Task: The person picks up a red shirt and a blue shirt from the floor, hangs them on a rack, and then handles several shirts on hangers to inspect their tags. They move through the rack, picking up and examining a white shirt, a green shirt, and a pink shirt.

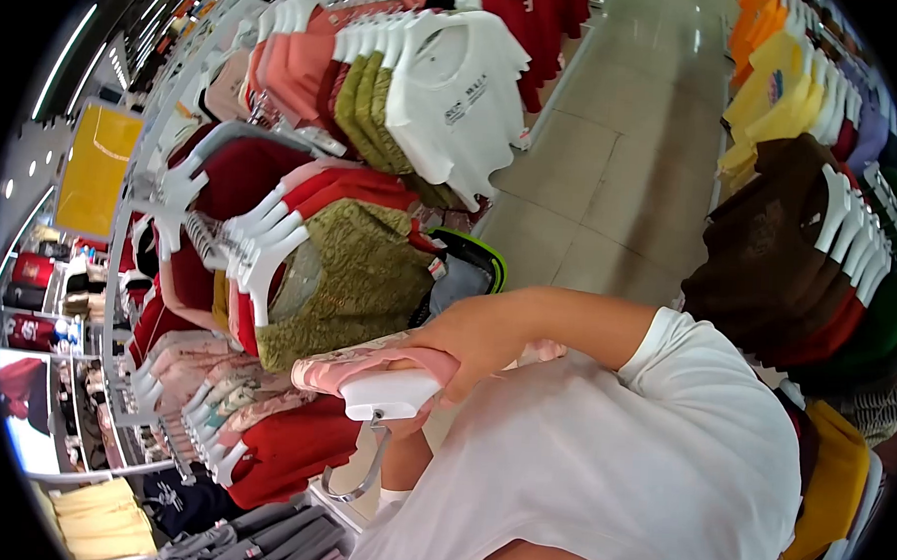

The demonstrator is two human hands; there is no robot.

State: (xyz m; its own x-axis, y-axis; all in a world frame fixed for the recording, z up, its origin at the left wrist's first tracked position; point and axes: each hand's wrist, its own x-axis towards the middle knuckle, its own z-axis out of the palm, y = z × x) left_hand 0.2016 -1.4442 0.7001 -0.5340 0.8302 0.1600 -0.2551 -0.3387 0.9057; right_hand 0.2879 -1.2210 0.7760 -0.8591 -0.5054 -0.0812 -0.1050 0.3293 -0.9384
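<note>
In front of my chest is a white clothes hanger (392, 393) with a metal hook, and a pink patterned garment (326, 371) is on it. My right hand (481, 339) reaches across from the right, its fingers closed over the garment's pink edge beside the hanger. Below the hanger, my left hand (417, 421) is mostly hidden behind it. The little that shows of that hand is closed at the hanger's underside. An olive lace top (344, 275) hangs on the rack just beyond both hands.
Racks of hung clothes stand on the left, with a white printed T-shirt (452, 95) at one end. Brown tops (770, 244) hang on the right. A tiled aisle (614, 167) runs between them. A green-rimmed basket (480, 256) holding dark items sits near the olive top.
</note>
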